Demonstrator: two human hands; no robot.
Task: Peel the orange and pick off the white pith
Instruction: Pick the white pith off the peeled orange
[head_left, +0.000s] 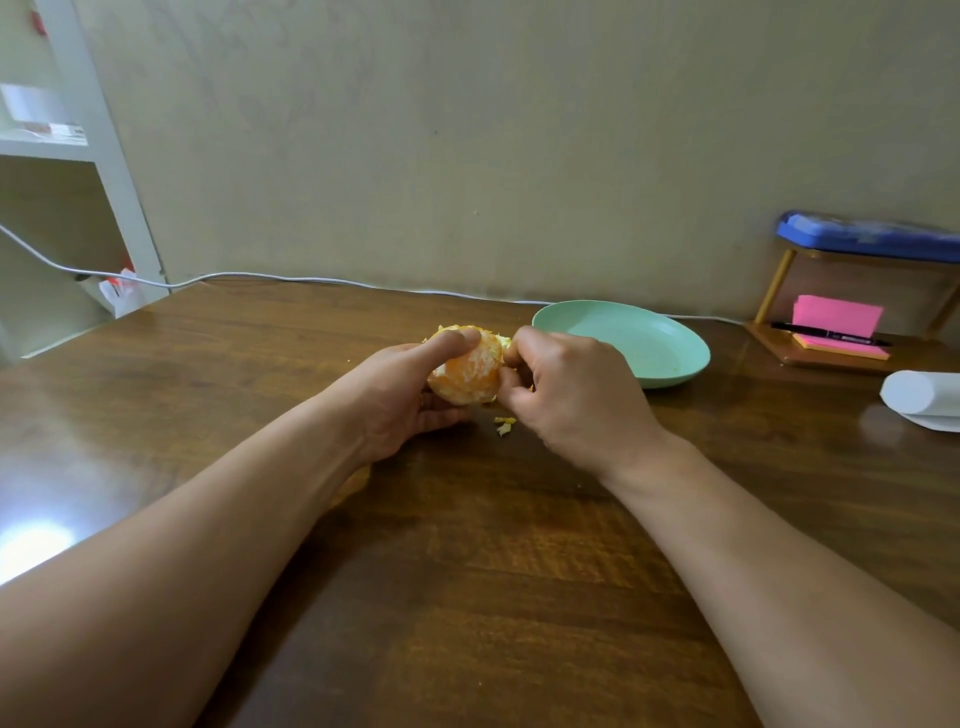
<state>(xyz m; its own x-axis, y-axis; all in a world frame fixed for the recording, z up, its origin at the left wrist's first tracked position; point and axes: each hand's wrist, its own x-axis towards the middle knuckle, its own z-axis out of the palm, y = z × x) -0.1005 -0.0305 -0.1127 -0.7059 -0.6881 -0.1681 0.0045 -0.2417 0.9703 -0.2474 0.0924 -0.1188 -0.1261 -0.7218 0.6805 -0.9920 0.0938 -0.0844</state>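
A mostly peeled orange (467, 374), pale with white pith over its flesh, sits just above the wooden table (467, 571) near its middle. My left hand (400, 395) grips it from the left, thumb laid across the top and fingers curled underneath. My right hand (561, 395) is at the orange's right side, thumb and fingertips pinching at its surface; what they pinch is hidden. A bit of peel shows at the orange's far edge. Small scraps of peel and pith (504, 425) lie on the table below the orange.
A light green plate (670, 358) stands right of my hands. Further right are a small wooden stand with pink sticky notes (836, 322) and a black pen (831, 335), and a white roll (919, 397). A white cable (260, 276) runs along the wall.
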